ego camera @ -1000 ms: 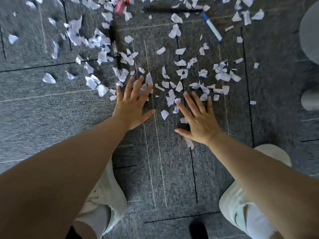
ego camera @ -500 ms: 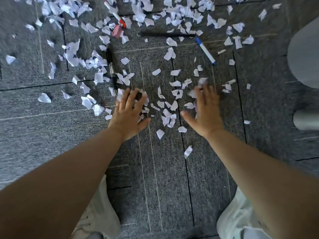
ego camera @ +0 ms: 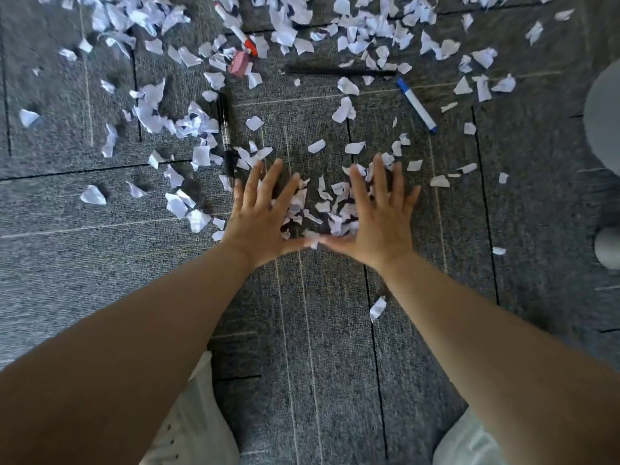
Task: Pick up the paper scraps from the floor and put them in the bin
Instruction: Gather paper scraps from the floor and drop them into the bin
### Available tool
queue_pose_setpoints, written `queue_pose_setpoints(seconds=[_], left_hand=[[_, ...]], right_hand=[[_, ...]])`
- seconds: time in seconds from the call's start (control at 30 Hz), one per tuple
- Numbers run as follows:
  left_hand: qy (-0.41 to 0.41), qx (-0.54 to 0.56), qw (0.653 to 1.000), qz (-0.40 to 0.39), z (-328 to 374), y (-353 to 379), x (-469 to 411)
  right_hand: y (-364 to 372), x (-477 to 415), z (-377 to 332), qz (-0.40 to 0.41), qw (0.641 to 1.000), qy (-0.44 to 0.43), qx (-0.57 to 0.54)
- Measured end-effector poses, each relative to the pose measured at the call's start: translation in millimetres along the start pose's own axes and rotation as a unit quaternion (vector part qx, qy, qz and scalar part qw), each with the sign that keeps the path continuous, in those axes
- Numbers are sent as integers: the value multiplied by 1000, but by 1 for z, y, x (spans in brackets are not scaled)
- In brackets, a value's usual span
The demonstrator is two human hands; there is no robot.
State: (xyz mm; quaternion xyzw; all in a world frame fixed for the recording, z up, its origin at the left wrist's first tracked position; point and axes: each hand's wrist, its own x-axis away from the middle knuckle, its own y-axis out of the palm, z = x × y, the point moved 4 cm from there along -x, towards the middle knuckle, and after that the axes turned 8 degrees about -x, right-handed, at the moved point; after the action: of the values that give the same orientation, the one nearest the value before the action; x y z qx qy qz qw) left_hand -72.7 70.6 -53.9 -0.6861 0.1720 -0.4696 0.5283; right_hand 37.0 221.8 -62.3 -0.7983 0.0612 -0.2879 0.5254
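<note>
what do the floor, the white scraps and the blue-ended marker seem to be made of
Floor: grey carpet tiles, likely looped synthetic fibre, matte; speckled weave, dark seams.
Scraps: thin white paper, matte; ragged torn edges, curling corners.
Marker: probably smooth plastic; uniform white barrel, blue ends.

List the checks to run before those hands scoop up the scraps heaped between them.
1. Open left hand and right hand flank the heap of scraps: ok.
2. Thumbs nearly meet, closing the heap's near side: ok.
3. Black pen clear of the scoop: it lies by the left fingertips: not ok.
4. Blue marker clear: lies well beyond the right hand: ok.
5. Stray scrap by the right forearm inside the heap: not ok.
6. Bin within reach: none plainly in view: cannot tell.
</note>
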Motion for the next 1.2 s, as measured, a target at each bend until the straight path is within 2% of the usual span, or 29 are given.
queue_pose_setpoints(seconds=[0.1, 0.2, 0.3, 0.37, 0.5, 0.63, 0.77, 1.0, 1.1, 1.2], left_hand=[[-10, 48, 999, 8, 2, -6, -4], [-11, 96, 995, 10, 15, -11, -3], [-4, 87, 993, 77, 25, -15, 3], [-8, 90, 988, 124, 26, -15, 5], [5, 117, 988, 104, 29, -19, 1], [11, 130, 985, 113, 43, -60, -12], [48, 142, 977, 151, 76, -139, -32], [108, 157, 954, 232, 162, -298, -62], [144, 160, 941, 261, 197, -351, -67], [172, 157, 934, 273, 225, -386, -68]], right_hand=[[-14, -24, 9, 11, 1000, 29, 2], [-17, -24, 0, 41, 997, -60, 2], [-15, -10, -9, 119, 980, -161, -12], [-14, -3, -8, 138, 976, -169, -18], [-27, 9, 6, 129, 973, -175, -75], [-65, 16, 35, 107, 979, -128, -121], [-141, 23, 65, 136, 976, -85, -146], [-320, 67, 120, 304, 942, -90, -110], [-391, 80, 153, 385, 916, -36, -112], [-437, 84, 193, 424, 886, 60, -178]])
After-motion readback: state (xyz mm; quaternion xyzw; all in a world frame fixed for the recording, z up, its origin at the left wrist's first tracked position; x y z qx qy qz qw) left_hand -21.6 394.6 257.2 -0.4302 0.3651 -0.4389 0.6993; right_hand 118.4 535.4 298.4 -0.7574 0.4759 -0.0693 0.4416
